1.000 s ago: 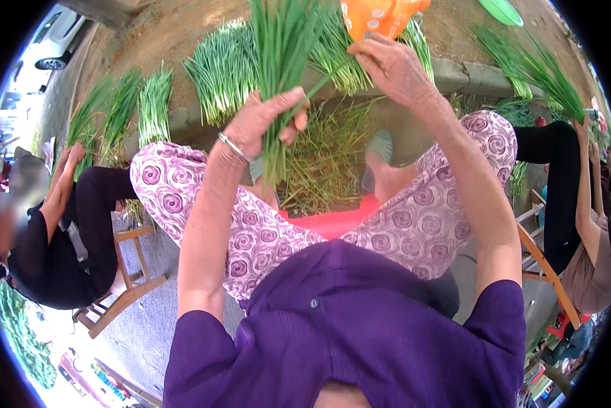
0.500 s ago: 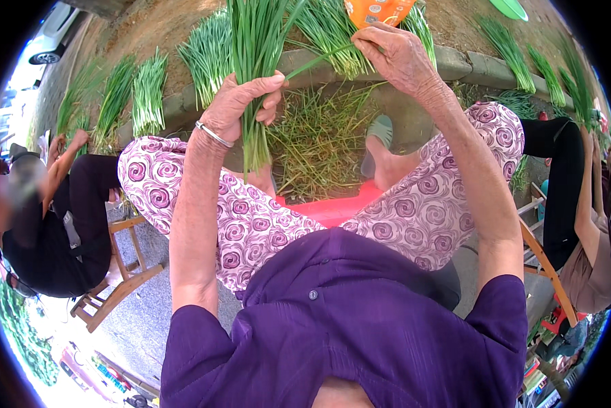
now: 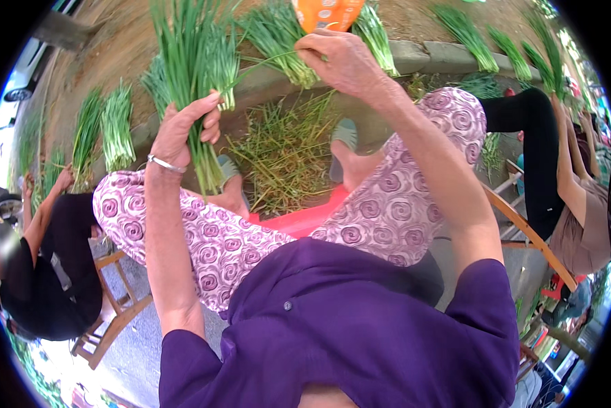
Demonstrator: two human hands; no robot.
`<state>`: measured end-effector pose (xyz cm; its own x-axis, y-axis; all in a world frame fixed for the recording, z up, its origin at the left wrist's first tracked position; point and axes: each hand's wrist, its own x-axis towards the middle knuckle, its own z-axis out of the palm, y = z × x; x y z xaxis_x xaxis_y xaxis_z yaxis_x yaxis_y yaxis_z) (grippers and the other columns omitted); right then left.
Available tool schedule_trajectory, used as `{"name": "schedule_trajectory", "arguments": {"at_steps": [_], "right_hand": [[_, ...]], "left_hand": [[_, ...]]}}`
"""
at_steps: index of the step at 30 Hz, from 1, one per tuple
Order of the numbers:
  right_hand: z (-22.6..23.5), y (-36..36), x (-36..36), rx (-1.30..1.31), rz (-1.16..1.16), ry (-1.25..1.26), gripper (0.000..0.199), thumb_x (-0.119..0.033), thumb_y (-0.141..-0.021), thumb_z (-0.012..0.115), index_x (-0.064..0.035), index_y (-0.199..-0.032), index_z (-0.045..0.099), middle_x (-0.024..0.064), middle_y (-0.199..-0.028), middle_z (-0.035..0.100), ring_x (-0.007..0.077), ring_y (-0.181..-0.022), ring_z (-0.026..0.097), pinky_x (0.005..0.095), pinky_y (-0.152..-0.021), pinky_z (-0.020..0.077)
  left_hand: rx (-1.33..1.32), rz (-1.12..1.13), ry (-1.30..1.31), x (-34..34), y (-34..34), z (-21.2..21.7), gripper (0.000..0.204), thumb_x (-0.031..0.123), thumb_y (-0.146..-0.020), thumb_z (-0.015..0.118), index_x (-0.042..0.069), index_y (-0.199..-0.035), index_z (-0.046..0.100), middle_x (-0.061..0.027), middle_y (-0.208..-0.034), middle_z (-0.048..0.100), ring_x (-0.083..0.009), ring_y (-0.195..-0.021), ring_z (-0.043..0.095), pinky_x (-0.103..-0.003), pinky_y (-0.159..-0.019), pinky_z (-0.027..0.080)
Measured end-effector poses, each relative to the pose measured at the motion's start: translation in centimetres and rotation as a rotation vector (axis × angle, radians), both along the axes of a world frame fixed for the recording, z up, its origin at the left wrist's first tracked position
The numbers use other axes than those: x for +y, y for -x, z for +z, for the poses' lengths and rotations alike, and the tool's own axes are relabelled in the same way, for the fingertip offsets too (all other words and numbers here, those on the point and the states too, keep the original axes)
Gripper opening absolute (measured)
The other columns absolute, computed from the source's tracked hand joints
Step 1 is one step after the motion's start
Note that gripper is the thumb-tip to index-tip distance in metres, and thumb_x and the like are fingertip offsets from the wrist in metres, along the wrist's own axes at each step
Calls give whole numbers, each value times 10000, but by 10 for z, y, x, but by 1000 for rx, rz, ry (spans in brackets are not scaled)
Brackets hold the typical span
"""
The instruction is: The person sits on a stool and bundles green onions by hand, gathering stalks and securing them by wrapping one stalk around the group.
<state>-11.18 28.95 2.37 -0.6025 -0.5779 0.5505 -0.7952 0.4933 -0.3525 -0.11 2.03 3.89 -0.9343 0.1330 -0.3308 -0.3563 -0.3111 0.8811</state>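
In my left hand (image 3: pixel 183 132) is a thick bunch of garlic chives (image 3: pixel 181 51), held upright with the fingers wrapped round its lower part. The green leaves fan out above my fist; the pale stem ends point down beside my foot. My right hand (image 3: pixel 346 62), higher and to the right, is closed in a pinch. A single thin chive leaf (image 3: pixel 259 66) stretches between its fingertips and the bunch. Below and between the hands, a heap of yellowish-green chive trimmings (image 3: pixel 278 160) lies on the ground between my feet.
Several chive bunches (image 3: pixel 118 129) lie along the stone kerb (image 3: pixel 411 56). An orange printed bag (image 3: pixel 327 13) is behind my right hand. Something pink-red (image 3: pixel 302 219) shows between my legs. People sit on both sides, with a wooden chair (image 3: pixel 118 306) at the left.
The whole view has shifted, so most things appear further left. My left hand with the bunch sits slightly lower and further from my right hand. Both hands keep their hold.
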Motion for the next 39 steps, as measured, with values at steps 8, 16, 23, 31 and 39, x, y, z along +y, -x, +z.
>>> {"name": "schedule_trajectory", "arguments": {"at_steps": [8,16,23,31,39], "right_hand": [[6,-2,1,-7,-53,0,138,-170,-858,609,-56,-924,649,110,-822,650,301,-786,637,388,-695,506],[18,-6,-3,-16,-80,0,138,-164,-856,594,-45,-904,645,116,-796,645,311,-785,632,402,-695,500],[31,-9,-8,-56,-111,55,130,-178,-843,550,-69,-827,621,110,-816,635,349,-786,627,446,-670,506],[35,-14,-14,30,-237,87,138,-155,-829,564,-53,-913,603,143,-904,619,372,-756,628,472,-653,505],[37,-32,-24,24,-185,137,159,-139,-845,600,-63,-981,629,111,-907,634,320,-788,642,401,-689,521]], "left_hand": [[29,17,35,2,3,3,192,171,-902,622,-3,-976,586,9,-621,489,-88,-459,438,-250,-466,394],[44,22,20,-1,4,7,183,168,-902,622,0,-968,584,4,-621,490,-95,-459,441,-256,-463,392],[66,36,-7,-4,4,11,186,181,-905,623,14,-972,580,15,-620,477,-87,-463,433,-252,-470,390],[49,58,51,-5,5,10,201,180,-896,635,5,-978,578,7,-624,487,-97,-462,443,-258,-469,399],[47,54,77,0,4,6,181,168,-891,640,11,-969,595,3,-623,495,-100,-462,450,-258,-468,399]]}}
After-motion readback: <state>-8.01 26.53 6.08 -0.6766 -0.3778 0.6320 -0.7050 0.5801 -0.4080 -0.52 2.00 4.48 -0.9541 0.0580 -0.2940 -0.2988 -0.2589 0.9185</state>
